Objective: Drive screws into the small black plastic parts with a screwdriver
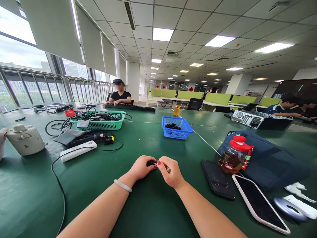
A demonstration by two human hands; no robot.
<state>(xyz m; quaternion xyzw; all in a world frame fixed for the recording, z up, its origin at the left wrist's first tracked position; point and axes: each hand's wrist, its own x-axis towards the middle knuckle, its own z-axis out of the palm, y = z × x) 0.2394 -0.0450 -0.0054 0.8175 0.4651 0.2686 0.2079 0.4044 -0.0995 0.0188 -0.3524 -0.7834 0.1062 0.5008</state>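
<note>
Low over the green table, my left hand (141, 167) is closed around a small black part (150, 163), mostly hidden by the fingers. My right hand (170, 172) grips a slim tool with a brownish-gold end (168, 169), which looks like a small screwdriver. Its thin tip side points left and meets the black part, or nearly so. Both hands are close together, fingertips almost touching. Beyond them stands a blue plastic basket (177, 133) with several small black pieces (172, 126) in it.
Left are a green basket (106, 125) of cables, a white power strip (78, 151) and a beige jug (26, 140). Right are a red-lidded bottle (234, 157), a dark bag (274, 158), a black phone-like slab (217, 180) and a phone (260, 203). Another person (120, 94) sits across.
</note>
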